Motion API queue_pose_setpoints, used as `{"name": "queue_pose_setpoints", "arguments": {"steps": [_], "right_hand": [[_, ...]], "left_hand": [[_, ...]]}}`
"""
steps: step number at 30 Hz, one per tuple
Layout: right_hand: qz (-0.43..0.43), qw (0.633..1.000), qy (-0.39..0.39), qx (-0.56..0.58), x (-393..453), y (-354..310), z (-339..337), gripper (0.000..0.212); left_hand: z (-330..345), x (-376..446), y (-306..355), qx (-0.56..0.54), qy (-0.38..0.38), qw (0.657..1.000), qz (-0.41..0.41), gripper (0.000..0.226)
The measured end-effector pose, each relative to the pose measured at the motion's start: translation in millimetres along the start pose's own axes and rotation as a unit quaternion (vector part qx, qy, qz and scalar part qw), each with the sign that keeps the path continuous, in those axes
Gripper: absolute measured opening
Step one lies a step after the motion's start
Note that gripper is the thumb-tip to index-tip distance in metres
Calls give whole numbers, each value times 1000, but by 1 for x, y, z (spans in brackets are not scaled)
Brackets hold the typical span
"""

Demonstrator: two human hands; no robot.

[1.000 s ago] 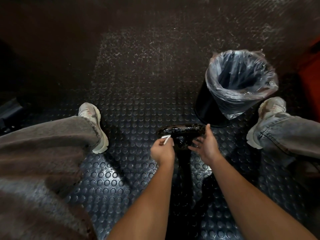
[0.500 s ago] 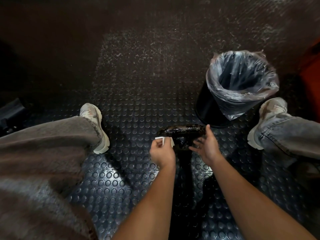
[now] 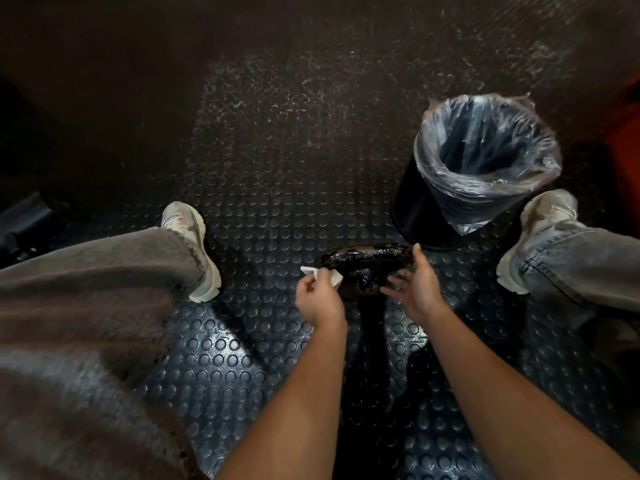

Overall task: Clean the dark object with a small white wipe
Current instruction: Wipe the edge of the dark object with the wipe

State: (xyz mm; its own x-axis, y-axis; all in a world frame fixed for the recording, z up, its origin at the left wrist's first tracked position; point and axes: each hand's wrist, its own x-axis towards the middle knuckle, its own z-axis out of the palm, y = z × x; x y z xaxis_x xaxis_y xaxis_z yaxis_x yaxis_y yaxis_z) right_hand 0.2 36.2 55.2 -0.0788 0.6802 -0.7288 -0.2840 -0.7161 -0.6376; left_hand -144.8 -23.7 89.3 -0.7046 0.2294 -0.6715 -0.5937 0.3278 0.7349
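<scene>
A dark, glossy, rounded object (image 3: 363, 263) sits low between my knees on a dark stem that runs down towards me. My left hand (image 3: 320, 297) is at its left edge, fingers pinched on a small white wipe (image 3: 334, 277) that touches the object's left side. My right hand (image 3: 417, 287) cups the object's right end, thumb up over the far rim and fingers spread along the near side. The part of the object under my hands is hidden.
A black bin lined with a clear plastic bag (image 3: 485, 161) stands just beyond the object to the right. My left shoe (image 3: 192, 251) and right shoe (image 3: 533, 233) flank the spot on the studded rubber floor (image 3: 277, 150). Something orange-red (image 3: 627, 161) is at the right edge.
My left hand has shifted slightly and the wipe has unfolded from a thin edge-on strip into a flatter piece against the object's left side. The right hand has stayed in place.
</scene>
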Motion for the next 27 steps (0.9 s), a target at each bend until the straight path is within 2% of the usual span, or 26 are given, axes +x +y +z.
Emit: {"name": "queue_pose_setpoints", "arguments": {"steps": [3,5,8,11,13,15,18,20,21,27], "right_hand": [[6,1000,8,8,-1,1,1,82],[6,1000,8,9,-3,1,2,81],[3,1000,-2,8,-4,-1,0,78],[-1,1000,-4,9,-4,-3,-2,73],[2,1000,-6,4,-4,-3,-2,77],[1,1000,1,3,-4,-2,-1,77],[2,1000,0,10,-6,-3,1,76],[-2,1000,0,11,-7,-3,1,74],[0,1000,1,13,-8,-3,1,74],[1,1000,-9,7,-8,-4,-3,77]], "left_hand": [[4,-9,-7,101,-4,986,134,12],[3,-7,-8,129,0,983,133,13],[1,5,-8,92,30,995,3,13],[-3,13,6,-40,-18,986,-159,10],[-4,13,10,-89,-30,979,-179,7],[-1,7,7,-69,-11,991,-111,5],[4,-7,-6,57,18,997,56,9],[6,-13,-11,95,-13,990,107,9],[7,-14,-11,107,-17,989,105,9],[-4,11,-11,37,23,992,-121,16]]}}
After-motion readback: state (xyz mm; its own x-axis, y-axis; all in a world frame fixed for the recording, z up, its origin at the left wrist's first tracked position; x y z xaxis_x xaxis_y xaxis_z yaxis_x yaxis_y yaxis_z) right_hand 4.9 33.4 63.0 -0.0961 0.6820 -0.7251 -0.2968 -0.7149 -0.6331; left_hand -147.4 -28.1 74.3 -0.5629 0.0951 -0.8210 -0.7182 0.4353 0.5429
